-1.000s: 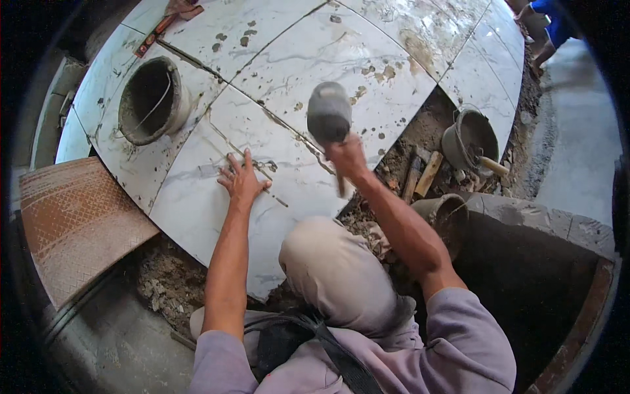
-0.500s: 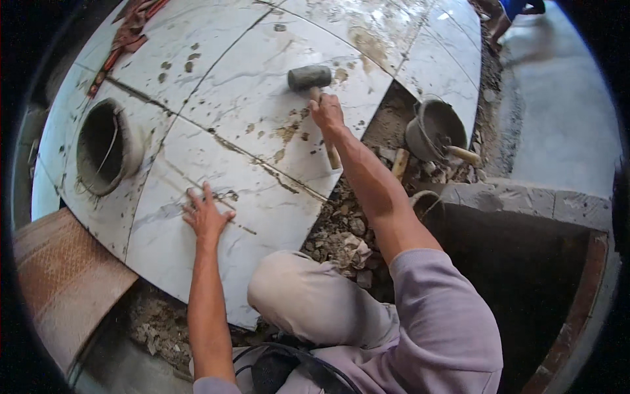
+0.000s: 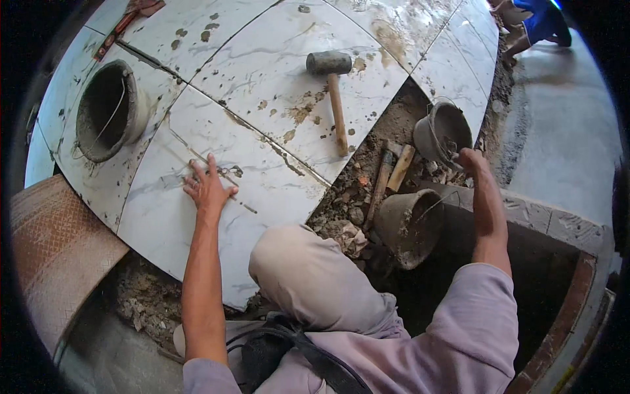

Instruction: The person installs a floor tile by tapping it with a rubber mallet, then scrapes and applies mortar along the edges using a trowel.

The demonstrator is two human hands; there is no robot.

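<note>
My left hand (image 3: 209, 186) lies with fingers spread on a white marbled tile (image 3: 177, 223), beside a thin brown streak. At the right, my right hand (image 3: 471, 161) is closed round the handle of a trowel (image 3: 453, 147). The trowel's blade end sits inside a grey mortar bucket (image 3: 426, 138); the handle is hidden by my fingers. A rubber mallet (image 3: 330, 64) with a wooden handle lies on the tile ahead, with no hand on it.
Another bucket (image 3: 134, 108) stands on the tiles at left, a third (image 3: 400, 217) on the rubble near my knee. Wooden-handled tools (image 3: 401, 169) lie between. A dark pit (image 3: 545, 276) opens at right. Another person (image 3: 541, 26) is at the far right.
My right hand has let go of the mallet, left it on the tile and moved right to the trowel in the bucket. My left hand stays flat on the tile.
</note>
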